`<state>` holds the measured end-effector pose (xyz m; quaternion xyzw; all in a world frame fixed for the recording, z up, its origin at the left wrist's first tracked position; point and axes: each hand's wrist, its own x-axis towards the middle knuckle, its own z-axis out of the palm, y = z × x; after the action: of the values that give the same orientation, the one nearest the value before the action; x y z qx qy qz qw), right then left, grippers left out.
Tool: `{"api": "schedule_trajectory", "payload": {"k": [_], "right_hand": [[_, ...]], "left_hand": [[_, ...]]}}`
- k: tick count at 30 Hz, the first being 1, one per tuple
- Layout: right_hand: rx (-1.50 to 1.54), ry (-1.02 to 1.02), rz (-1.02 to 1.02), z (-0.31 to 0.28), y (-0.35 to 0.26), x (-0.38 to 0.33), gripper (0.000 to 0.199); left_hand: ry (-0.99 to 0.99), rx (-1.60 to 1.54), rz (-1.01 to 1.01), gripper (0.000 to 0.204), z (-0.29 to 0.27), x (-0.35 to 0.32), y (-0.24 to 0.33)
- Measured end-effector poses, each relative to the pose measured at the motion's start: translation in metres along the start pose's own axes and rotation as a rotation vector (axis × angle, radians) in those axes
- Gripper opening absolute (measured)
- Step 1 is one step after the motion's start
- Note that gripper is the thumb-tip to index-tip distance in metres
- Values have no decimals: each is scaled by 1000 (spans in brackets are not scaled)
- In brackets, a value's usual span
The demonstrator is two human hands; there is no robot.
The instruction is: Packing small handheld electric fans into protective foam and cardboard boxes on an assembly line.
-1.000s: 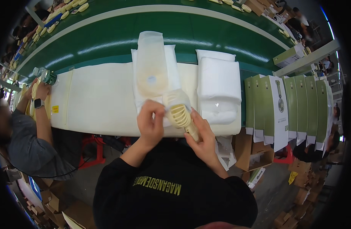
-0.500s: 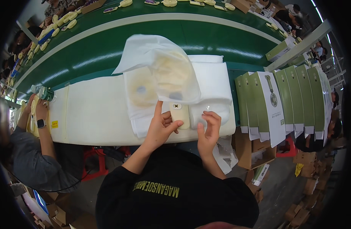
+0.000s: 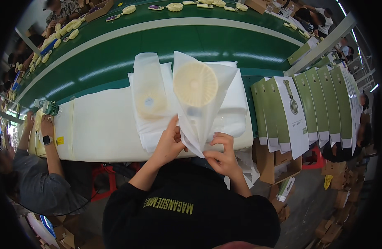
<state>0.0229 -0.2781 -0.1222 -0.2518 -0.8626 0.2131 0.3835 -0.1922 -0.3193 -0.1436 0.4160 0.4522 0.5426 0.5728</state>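
Observation:
A cream handheld fan [image 3: 195, 84] sits inside a translucent white plastic bag [image 3: 207, 120] that I hold up over the white padded table [image 3: 99, 128]. My left hand [image 3: 169, 143] pinches the bag's lower edge from the left. My right hand [image 3: 224, 155] grips the bag's bottom corner from the right. A second bagged fan [image 3: 149, 99] lies flat just to the left, on a stack of empty white bags [image 3: 234, 112].
A green conveyor belt [image 3: 116, 45] runs behind the table, with cream fans along its far edge. Upright green-and-white boxes [image 3: 295, 108] stand in a row at the right. Another person's arm with a wristwatch [image 3: 47, 141] works at the left beside a bottle [image 3: 47, 108]. Cardboard cartons [image 3: 278, 166] sit below.
The fan went from bare in my hands into the bag, which I have lifted upright. Both hands slid down to the bag's bottom edge.

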Motion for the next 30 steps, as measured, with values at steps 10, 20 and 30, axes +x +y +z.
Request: {"api": "schedule_trajectory", "payload": {"k": [10, 20, 30], "right_hand": [[52, 632, -2, -54, 8, -71, 75], [-7, 1187, 163, -118, -32, -29, 81], [555, 1301, -312, -195, -8, 42, 58]], "left_hand": [[-914, -3, 241, 35, 105, 94, 59], [-417, 1032, 1515, 57, 219, 192, 17], [-272, 789, 1238, 64, 124, 155, 109]]}}
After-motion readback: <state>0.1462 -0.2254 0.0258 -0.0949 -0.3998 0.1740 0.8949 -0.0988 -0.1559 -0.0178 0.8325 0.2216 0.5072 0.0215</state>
